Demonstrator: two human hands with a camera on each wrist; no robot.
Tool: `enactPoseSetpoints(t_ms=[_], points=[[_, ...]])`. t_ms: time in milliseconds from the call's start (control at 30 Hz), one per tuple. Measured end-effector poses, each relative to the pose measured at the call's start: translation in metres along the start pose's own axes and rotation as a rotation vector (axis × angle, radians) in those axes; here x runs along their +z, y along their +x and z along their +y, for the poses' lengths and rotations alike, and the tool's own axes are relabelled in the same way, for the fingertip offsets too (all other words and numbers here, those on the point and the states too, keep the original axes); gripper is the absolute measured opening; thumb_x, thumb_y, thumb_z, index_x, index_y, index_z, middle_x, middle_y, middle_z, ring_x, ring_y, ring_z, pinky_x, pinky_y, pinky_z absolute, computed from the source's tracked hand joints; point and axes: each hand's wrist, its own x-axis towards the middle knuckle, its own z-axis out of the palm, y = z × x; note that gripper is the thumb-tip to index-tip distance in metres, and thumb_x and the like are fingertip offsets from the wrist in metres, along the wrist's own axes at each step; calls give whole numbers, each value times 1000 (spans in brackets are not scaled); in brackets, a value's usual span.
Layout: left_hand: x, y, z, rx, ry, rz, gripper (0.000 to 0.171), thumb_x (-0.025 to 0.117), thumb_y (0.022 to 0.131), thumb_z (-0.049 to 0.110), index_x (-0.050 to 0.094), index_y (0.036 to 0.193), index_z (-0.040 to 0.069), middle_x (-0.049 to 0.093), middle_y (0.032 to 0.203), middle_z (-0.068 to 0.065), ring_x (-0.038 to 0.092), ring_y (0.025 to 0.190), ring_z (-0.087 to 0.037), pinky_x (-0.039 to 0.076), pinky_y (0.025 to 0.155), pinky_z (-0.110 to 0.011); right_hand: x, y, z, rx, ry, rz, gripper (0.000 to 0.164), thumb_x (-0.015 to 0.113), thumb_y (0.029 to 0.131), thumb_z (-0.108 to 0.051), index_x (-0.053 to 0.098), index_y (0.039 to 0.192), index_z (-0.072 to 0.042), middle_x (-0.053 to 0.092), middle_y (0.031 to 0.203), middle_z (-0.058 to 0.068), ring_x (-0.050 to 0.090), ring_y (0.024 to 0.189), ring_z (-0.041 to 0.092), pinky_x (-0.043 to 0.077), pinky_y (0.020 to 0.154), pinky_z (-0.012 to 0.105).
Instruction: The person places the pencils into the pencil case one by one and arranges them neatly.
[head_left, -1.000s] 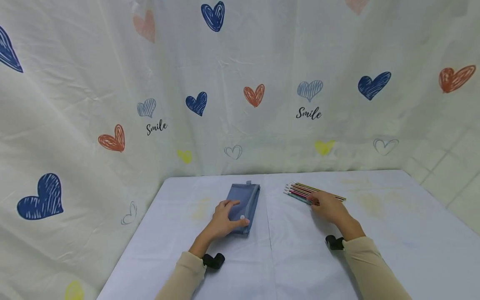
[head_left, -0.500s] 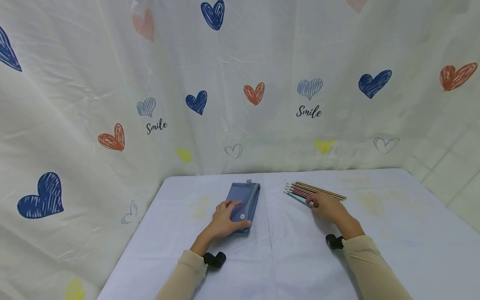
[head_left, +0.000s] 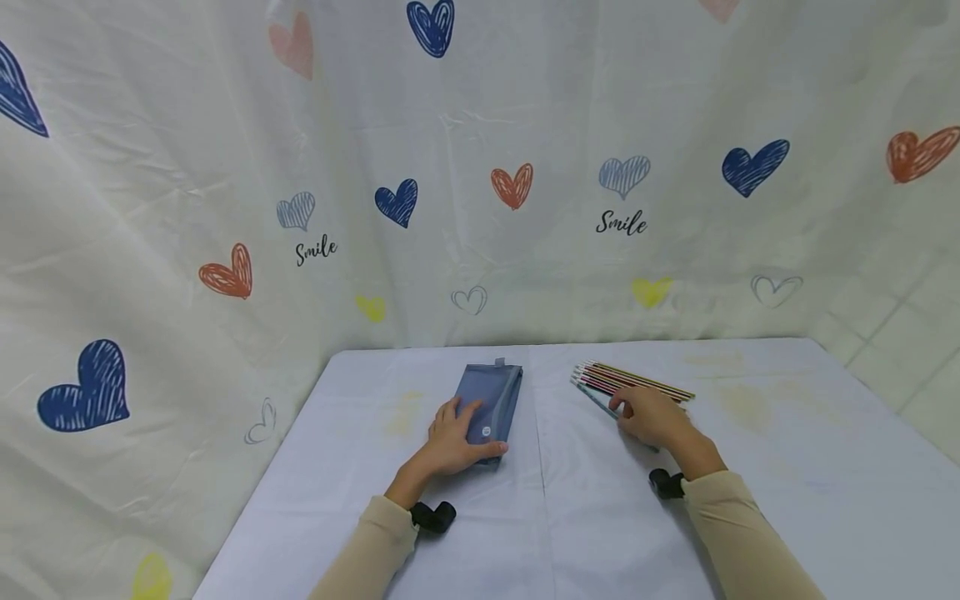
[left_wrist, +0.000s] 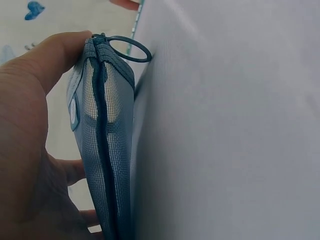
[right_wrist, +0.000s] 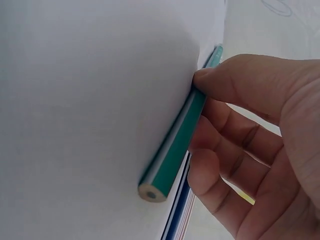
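Resting on the blue pouch (head_left: 491, 400), the left hand (head_left: 453, 437) in the head view lies over its near left part, thumb at the near right corner; well apart to the right, the right hand (head_left: 652, 414) pinches a green pencil (head_left: 597, 402) on the near side of a row of pencils (head_left: 637, 379). The right hand covers the green pencil's middle and some near ends of the row. In the left wrist view, the left thumb touches the pouch's zipped end near a ring pull (left_wrist: 131, 50); the other fingers are partly hidden behind the pouch. In the right wrist view, thumb and fingers clamp the green pencil, flat end nearest; striped pencils beyond are mostly cut off.
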Motion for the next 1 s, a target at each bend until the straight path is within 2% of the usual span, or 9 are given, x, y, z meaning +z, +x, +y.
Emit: enactPoseSetpoints(t_ms=[267, 533, 800, 1000], points=[[1, 1, -1, -19, 5, -7, 100, 69, 81, 72, 32, 161, 25, 8, 171, -20, 9, 158, -42, 17, 121, -67, 4, 2, 1, -32, -31, 11, 16, 76, 81, -6, 72, 97, -7, 64, 80, 2, 56, 72, 17, 46, 65, 35], [1, 1, -2, -8, 3, 2, 94, 69, 83, 70, 37, 159, 25, 10, 170, -22, 11, 157, -44, 19, 120, -69, 4, 1, -1, -50, -19, 8, 17, 76, 77, -8, 70, 93, -5, 65, 81, 2, 56, 73, 16, 46, 66, 34], [0, 0, -2, -7, -4, -2, 93, 69, 83, 68, 38, 159, 24, 10, 170, -22, 10, 158, -44, 18, 120, -68, 2, 0, -3, -10, 81, -28, 22, 76, 79, -7, 70, 99, -3, 66, 87, 5, 58, 78, 18, 49, 69, 35], [0, 0, -1, -12, -5, -3, 94, 69, 83, 69, 38, 159, 24, 10, 170, -22, 11, 157, -45, 19, 119, -70, 1, 0, -2, 3, 177, -44, 29, 74, 81, -5, 69, 109, -1, 65, 89, 7, 58, 77, 19, 49, 65, 32]])
